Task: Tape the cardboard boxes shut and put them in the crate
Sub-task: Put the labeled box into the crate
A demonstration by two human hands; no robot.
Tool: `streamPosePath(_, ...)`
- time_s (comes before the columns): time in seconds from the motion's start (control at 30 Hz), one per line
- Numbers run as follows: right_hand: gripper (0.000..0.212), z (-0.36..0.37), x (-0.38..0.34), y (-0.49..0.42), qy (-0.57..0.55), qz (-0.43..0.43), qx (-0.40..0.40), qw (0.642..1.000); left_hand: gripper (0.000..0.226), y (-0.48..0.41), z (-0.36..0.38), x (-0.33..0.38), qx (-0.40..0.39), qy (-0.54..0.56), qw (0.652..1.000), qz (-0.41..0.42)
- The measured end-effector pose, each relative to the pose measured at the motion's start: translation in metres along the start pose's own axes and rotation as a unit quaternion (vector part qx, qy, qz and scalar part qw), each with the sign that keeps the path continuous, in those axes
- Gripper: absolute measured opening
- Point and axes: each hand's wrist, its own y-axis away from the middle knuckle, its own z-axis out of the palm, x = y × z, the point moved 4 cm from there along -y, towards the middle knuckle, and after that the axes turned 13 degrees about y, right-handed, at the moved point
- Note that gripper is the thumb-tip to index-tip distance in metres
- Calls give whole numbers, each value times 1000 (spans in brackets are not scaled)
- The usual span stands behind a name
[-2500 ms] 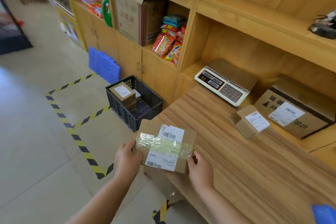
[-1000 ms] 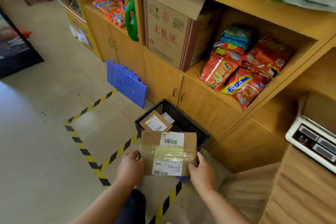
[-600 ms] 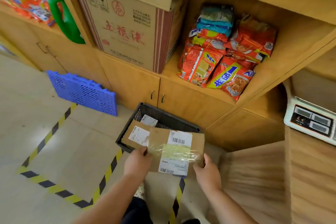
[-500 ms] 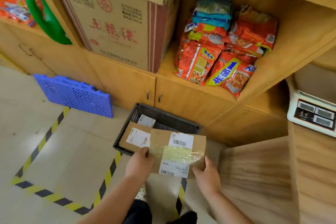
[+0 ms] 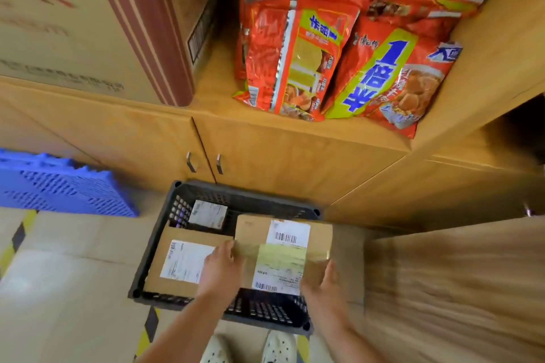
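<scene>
Over the right half of the black crate [image 5: 241, 196]: taped cardboard box [image 5: 280, 256], clear tape across its shipping labels, held roughly level. Left hand [image 5: 219, 270] curled round its left edge; right hand [image 5: 321, 283] clasps the right edge. Whether the box rests on anything below: cannot tell. Crate's left half: labelled box [image 5: 182, 262], with a smaller box [image 5: 208, 214] behind it. Blue plastic panel [image 5: 59, 188] lies left of the crate; noodle packets [image 5: 298, 59] sit on the shelf above.

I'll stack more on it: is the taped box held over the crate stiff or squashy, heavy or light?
Probably stiff: the taped box shows flat faces between left hand and right hand. Likely light: held by its sides alone. Its glossy tape may be slippery.
</scene>
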Motion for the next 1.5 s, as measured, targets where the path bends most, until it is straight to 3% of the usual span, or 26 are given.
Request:
streamPosePath(0.3, 79, 64, 16, -108, -32, -34, 12, 999, 44, -128, 38, -39, -22, -130, 991, 27)
streamPosePath(0.57, 71, 102, 21, -170, -2, -29, 1, 1000, 40, -203, 69, -65, -50, -213, 976, -10)
streamPosePath(0.73, 85, 132, 30, -211, 70, -7, -22, 997, 33, -248, 92, -82, -97, -294, 950, -36)
streamPosePath(0.87, 84, 160, 39, -242, 106, -6, -29, 994, 26, -285, 105, -105, -138, -280, 948, -58)
streamPosePath(1.03, 85, 186, 49, -269, 99, -2, -28, 995, 15, -317, 111, -122, -218, -350, 908, -77)
streamPosePath(1.37, 85, 210, 61, -297, 95, 4, -11, 995, 42, -328, 120, -137, -294, -412, 859, -74)
streamPosePath(1.5, 88, 214, 64, -301, 112, 10, -14, 994, 51, -332, 123, -142, -312, -407, 855, -75)
